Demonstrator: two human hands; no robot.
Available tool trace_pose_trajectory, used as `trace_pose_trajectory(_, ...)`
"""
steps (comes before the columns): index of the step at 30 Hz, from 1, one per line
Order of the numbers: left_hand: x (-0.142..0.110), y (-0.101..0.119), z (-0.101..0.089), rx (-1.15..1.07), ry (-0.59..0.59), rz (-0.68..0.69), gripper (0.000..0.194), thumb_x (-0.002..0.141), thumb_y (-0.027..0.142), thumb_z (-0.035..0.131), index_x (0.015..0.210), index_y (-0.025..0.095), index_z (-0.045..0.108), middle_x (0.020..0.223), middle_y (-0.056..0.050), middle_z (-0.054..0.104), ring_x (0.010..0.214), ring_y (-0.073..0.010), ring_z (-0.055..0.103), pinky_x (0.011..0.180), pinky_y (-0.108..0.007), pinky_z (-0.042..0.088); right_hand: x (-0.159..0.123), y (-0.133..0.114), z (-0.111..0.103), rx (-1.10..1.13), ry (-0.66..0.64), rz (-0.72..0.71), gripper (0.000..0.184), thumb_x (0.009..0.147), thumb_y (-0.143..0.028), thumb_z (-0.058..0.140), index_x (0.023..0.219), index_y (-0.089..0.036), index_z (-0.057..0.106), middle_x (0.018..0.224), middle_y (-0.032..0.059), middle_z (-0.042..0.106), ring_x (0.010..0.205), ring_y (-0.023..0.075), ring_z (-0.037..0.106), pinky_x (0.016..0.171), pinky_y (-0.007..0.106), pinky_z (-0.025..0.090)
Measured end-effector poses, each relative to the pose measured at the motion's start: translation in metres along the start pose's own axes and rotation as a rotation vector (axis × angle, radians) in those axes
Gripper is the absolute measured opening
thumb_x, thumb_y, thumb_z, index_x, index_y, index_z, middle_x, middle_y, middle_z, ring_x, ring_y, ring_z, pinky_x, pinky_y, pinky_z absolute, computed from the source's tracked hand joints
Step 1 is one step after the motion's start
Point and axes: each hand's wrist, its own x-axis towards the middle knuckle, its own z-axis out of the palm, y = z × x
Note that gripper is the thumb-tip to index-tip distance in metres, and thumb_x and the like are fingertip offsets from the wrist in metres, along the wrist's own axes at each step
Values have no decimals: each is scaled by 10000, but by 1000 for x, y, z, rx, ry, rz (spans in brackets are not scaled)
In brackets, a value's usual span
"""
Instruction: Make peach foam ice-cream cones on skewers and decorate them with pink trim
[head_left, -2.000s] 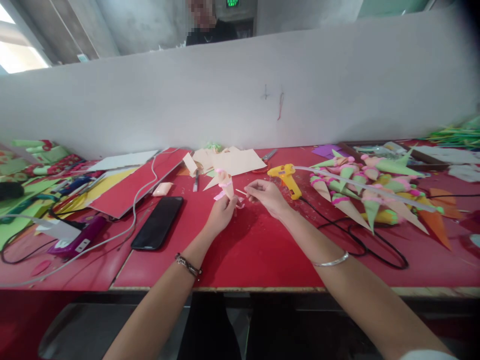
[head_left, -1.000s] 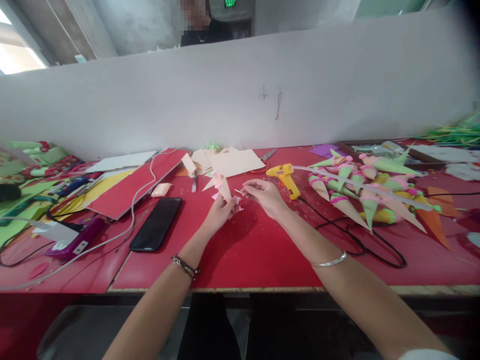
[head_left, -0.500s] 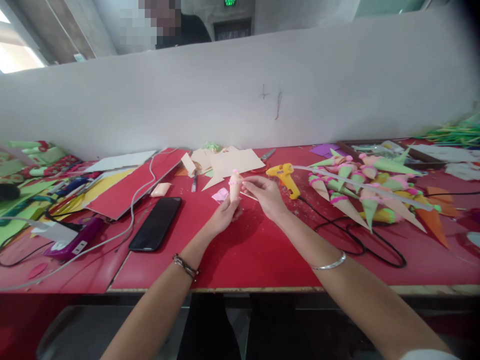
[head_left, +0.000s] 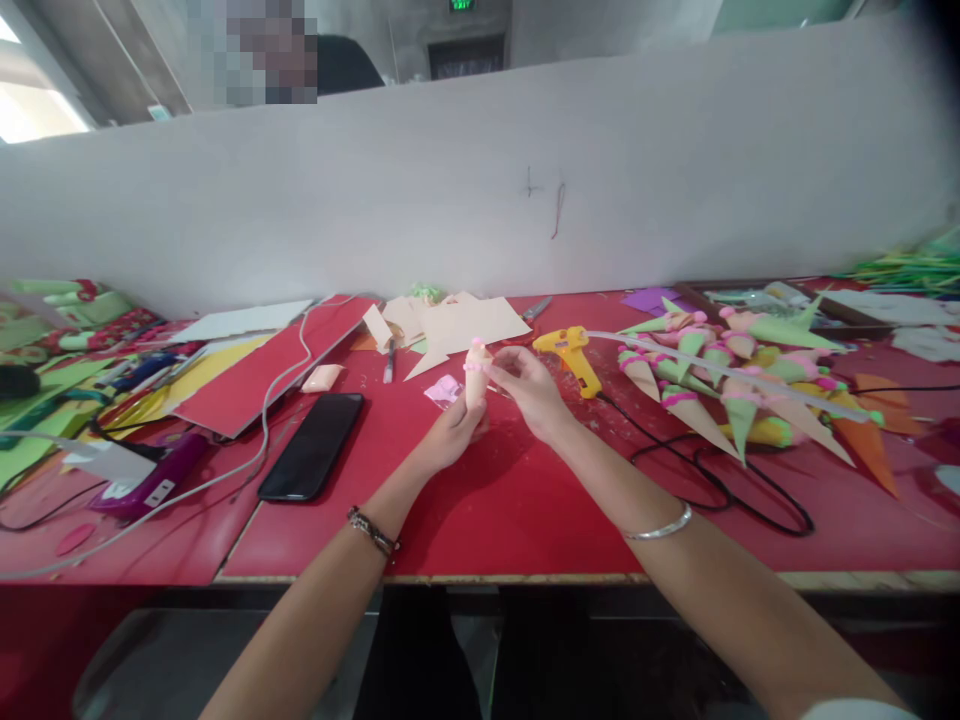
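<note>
My left hand (head_left: 457,428) is closed around the lower part of a small cream paper cone (head_left: 476,385). The cone stands upright, pink trim round its top and a pink tip above. Close on its right, my right hand (head_left: 534,392) has thumb and forefinger pinched at the cone's upper side. A thin pale stick, clearer in the earlier frames, is mostly hidden by those fingers now. Just left of the cone lies a crumpled pink packet (head_left: 444,390) on the red table (head_left: 517,520). A yellow glue gun (head_left: 570,352) rests beyond my right hand.
Several finished-looking paper cones (head_left: 739,385) are piled at the right, near a black cord (head_left: 720,490). Left are a phone (head_left: 313,447), a red board (head_left: 277,370) and a purple power strip (head_left: 154,480). Behind stands a white partition (head_left: 420,200); a person (head_left: 349,65) is beyond it.
My left hand has turned the cone upright and brought it rightward to my right fingers. The pink packet now shows on the table. The person behind the partition has shifted left.
</note>
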Motion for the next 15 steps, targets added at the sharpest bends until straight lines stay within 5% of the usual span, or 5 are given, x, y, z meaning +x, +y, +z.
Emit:
trace_pose_trajectory(8,-1,-3,-3,126,-11,39,316,821,466,361,886,159,405,551,53,373,461,-71,322,447,-225,273,0,0,2,148,-100,170,327,600,-341,671,855,-211,512,827,-3,562,758,121,548,672,260,435)
trace_pose_trajectory(15,4,-4,-3,120,181,3,232,781,353,467,875,170,360,579,50,484,459,-74,443,459,-217,327,-4,1,4,-127,-145,-46,272,633,-317,653,851,-200,538,863,9,577,821,127,541,745,266,431)
